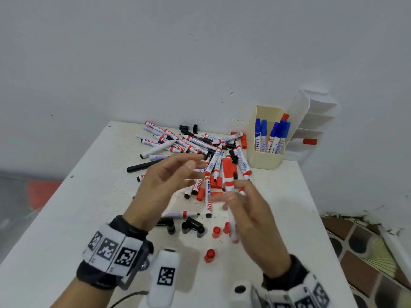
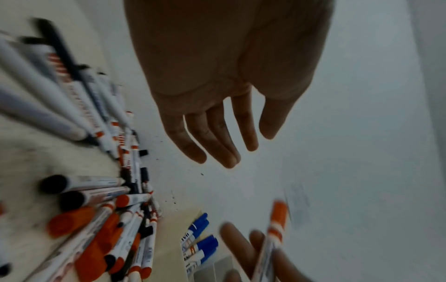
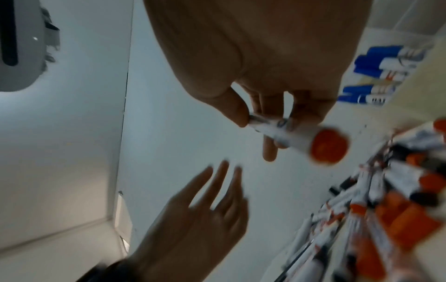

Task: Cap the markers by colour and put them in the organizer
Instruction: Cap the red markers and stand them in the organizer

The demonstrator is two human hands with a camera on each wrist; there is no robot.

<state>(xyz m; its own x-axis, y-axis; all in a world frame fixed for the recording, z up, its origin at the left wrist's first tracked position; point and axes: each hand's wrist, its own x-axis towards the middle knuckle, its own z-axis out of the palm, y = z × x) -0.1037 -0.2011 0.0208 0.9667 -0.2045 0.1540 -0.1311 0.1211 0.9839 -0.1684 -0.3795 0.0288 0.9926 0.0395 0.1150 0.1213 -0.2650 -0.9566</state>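
My right hand (image 1: 242, 203) holds a white marker with a red cap (image 1: 229, 174) upright above the table; in the right wrist view the thumb and fingers pinch the marker's barrel (image 3: 277, 131). My left hand (image 1: 175, 172) hovers beside it with fingers spread and straight, holding nothing (image 2: 217, 137). A heap of uncapped red and black markers (image 1: 191, 147) lies at the back of the table. Loose red caps (image 1: 210, 255) and black caps (image 1: 193, 226) lie near me. The cream organizer (image 1: 264, 161) at the back right holds several blue-capped markers (image 1: 272, 134).
The white table (image 1: 66, 218) stands against a white wall. A white tiered rack (image 1: 315, 121) stands behind the organizer, with a red cap (image 1: 309, 141) on one shelf. Beyond the table's right edge lies a patterned tiled floor (image 1: 367, 252).
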